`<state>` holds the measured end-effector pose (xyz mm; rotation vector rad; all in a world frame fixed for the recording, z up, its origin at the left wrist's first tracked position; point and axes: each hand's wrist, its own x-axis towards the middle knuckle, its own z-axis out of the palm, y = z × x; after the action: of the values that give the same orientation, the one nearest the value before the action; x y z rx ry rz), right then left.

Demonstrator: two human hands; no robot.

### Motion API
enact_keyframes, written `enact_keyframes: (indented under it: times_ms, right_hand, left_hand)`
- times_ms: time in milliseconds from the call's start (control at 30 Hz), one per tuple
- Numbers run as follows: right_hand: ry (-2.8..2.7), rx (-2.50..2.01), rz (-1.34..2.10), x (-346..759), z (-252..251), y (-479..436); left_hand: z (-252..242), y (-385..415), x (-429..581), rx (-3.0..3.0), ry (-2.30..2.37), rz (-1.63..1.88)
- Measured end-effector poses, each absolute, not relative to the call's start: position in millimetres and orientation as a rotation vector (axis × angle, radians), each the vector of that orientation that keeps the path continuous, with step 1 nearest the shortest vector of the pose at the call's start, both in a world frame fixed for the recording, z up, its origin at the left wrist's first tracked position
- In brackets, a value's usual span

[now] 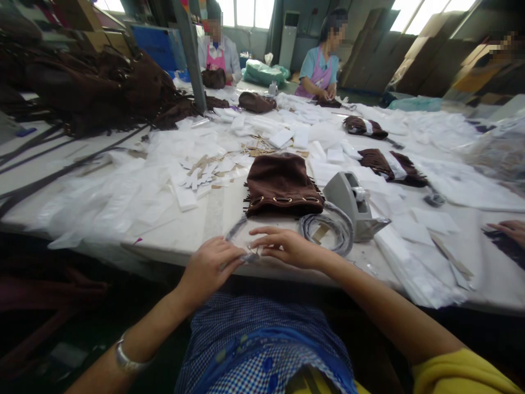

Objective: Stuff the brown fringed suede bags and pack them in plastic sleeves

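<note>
A dark brown fringed handbag lies near the table's front edge, its row of metal eyelets facing me. From its left side a plastic-wrapped strap runs down to my hands. My left hand is closed, pinching the wrapped strap end between thumb and fingers at the table edge. My right hand is beside that end, its fingers spread apart; whether a fingertip touches the small metal piece there I cannot tell. To the bag's right lies a coil of plastic-wrapped strap.
A grey tape dispenser stands right of the bag. White paper pieces and plastic sheets cover much of the table. Brown bags pile up at left. Two people work across the table; another person's hand shows at right.
</note>
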<state>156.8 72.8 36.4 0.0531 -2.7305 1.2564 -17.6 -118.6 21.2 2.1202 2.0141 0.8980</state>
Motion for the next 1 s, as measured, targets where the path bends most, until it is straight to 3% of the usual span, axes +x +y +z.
enact_keyframes:
  times_ms: [167,367,633,1000]
  right_hand:
    - [-2.634,-0.134,1.591,161.3,42.0,64.8]
    - [-2.582,-0.051,1.892,167.0,43.6,63.3]
    - [-2.402,-0.428,1.513,173.4,47.7,49.7]
    - [-2.346,-0.39,1.403,175.6,38.6,42.8]
  left_hand:
    - [22.6,-120.7,-13.0,2.138,1.914,0.873]
    - [19.7,-122.8,-12.9,2.125,1.833,0.952]
    - [15.0,-126.1,-8.5,1.917,1.977,0.98]
    - [22.2,-111.5,11.3,1.715,2.038,1.198]
